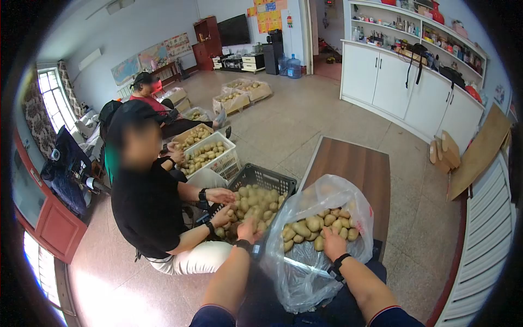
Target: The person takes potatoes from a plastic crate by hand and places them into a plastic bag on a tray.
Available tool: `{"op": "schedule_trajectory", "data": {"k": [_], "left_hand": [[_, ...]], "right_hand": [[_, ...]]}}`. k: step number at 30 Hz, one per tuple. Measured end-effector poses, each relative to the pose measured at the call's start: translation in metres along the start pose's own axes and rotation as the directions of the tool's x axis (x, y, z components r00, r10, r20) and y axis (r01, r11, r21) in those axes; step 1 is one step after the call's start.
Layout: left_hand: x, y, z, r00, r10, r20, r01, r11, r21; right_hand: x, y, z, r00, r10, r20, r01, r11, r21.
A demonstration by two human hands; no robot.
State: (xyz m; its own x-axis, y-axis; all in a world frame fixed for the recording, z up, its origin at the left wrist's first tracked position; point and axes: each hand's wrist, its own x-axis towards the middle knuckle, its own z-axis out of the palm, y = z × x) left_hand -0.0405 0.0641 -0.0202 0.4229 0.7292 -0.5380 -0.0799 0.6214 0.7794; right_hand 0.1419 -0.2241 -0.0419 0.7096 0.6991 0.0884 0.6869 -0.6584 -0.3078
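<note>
Head view: potatoes [312, 222] could be spilled if the plastic bag [295, 291] is tugged; whether the right hand [333, 244] inside or left hand [248, 231] beside it grips cannot be told.

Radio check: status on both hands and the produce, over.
Left hand at dark crate, grip unclear. Right hand at produce in clear bag. Co-worker's hands close by, at same crate.

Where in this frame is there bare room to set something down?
Bare: the brown tabletop beyond the plastic bag, and the floor between that tabletop and the white cabinet. Crowded: the dark crate, holding potatoes, with the left hand and a co-worker's hands at it; the bag, its potatoes under the right hand.
</note>
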Motion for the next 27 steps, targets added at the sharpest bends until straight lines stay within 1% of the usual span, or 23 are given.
{"op": "schedule_trajectory", "data": {"k": [1, 2, 4, 5, 7, 9, 11, 12, 15, 16, 17, 19, 20, 21, 22, 23, 24, 25, 26, 27], "left_hand": [[-0.006, 0.003, 0.003, 0.999, 0.025, -0.037, -0.026, 0.999, -0.038], [-0.003, 0.002, 0.001, 0.999, 0.024, -0.035, -0.025, 0.999, -0.039], [0.023, -0.008, -0.012, 0.998, 0.034, -0.047, -0.037, 0.998, -0.058], [0.035, -0.014, -0.017, 0.998, 0.031, -0.047, -0.034, 0.998, -0.058], [0.045, -0.018, -0.022, 0.992, 0.116, -0.056, -0.116, 0.993, -0.013], [0.052, -0.023, -0.026, 0.989, 0.123, -0.076, -0.124, 0.992, -0.014], [0.058, -0.027, -0.025, 0.970, 0.150, -0.192, -0.178, 0.974, -0.139], [0.054, -0.025, -0.021, 0.970, 0.152, -0.191, -0.180, 0.974, -0.138], [0.019, -0.013, 0.005, 0.950, 0.215, -0.227, -0.186, 0.972, 0.145], [0.014, -0.009, 0.009, 0.971, 0.207, -0.119, -0.182, 0.965, 0.187], [0.008, -0.009, 0.014, 0.971, 0.208, -0.117, -0.184, 0.965, 0.187], [0.000, -0.014, 0.026, 0.981, 0.196, 0.000, -0.193, 0.962, 0.192], [0.001, -0.017, 0.031, 0.975, 0.220, 0.012, -0.215, 0.939, 0.267], [-0.004, -0.019, 0.037, 0.976, 0.219, 0.013, -0.215, 0.939, 0.267], [-0.013, -0.018, 0.043, 0.986, 0.147, 0.076, -0.163, 0.949, 0.269], [-0.023, -0.016, 0.048, 0.988, 0.075, 0.138, -0.111, 0.955, 0.273], [-0.030, -0.016, 0.050, 0.980, 0.029, 0.196, -0.085, 0.955, 0.284], [-0.029, -0.021, 0.051, 0.980, 0.029, 0.197, -0.085, 0.955, 0.284], [-0.027, -0.025, 0.053, 0.968, -0.007, 0.250, -0.077, 0.942, 0.326], [-0.030, -0.026, 0.057, 0.953, -0.046, 0.300, -0.071, 0.927, 0.368]], "right_hand": [[0.000, 0.001, 0.001, 1.000, -0.005, 0.001, 0.005, 1.000, -0.026], [0.002, 0.001, 0.003, 1.000, -0.004, 0.000, 0.004, 1.000, -0.028], [0.002, 0.003, 0.006, 0.998, -0.031, -0.055, 0.029, 0.999, -0.037], [0.003, 0.002, 0.004, 0.998, -0.030, -0.054, 0.027, 0.999, -0.039], [0.004, -0.002, -0.003, 0.997, -0.051, -0.058, 0.047, 0.997, -0.060], [0.004, -0.001, -0.002, 0.998, -0.045, -0.052, 0.040, 0.996, -0.081], [0.004, 0.000, 0.000, 0.998, -0.040, -0.054, 0.034, 0.994, -0.100], [0.004, 0.000, 0.001, 0.997, -0.042, -0.065, 0.036, 0.995, -0.096], [0.004, -0.001, 0.003, 0.995, -0.058, -0.085, 0.049, 0.994, -0.100], [0.002, -0.001, 0.003, 0.994, -0.066, -0.087, 0.057, 0.993, -0.106], [0.002, -0.001, 0.002, 0.994, -0.066, -0.090, 0.056, 0.993, -0.106], [0.001, -0.004, -0.005, 0.997, -0.058, -0.053, 0.052, 0.994, -0.093], [0.000, -0.006, -0.008, 0.997, -0.057, -0.053, 0.052, 0.994, -0.094], [-0.001, -0.007, -0.009, 0.998, -0.030, -0.057, 0.030, 1.000, -0.001], [-0.001, -0.007, -0.010, 0.998, -0.002, -0.058, 0.008, 0.996, 0.092], [0.001, -0.007, -0.005, 0.998, -0.002, -0.060, 0.007, 0.996, 0.090], [0.003, -0.008, 0.004, 0.989, -0.001, -0.148, 0.038, 0.968, 0.246], [0.005, -0.008, 0.014, 0.972, 0.014, -0.233, 0.081, 0.916, 0.393], [0.010, -0.008, 0.025, 0.972, 0.015, -0.234, 0.080, 0.916, 0.393], [0.013, -0.015, 0.029, 0.987, 0.075, -0.139, 0.004, 0.869, 0.496]]}}
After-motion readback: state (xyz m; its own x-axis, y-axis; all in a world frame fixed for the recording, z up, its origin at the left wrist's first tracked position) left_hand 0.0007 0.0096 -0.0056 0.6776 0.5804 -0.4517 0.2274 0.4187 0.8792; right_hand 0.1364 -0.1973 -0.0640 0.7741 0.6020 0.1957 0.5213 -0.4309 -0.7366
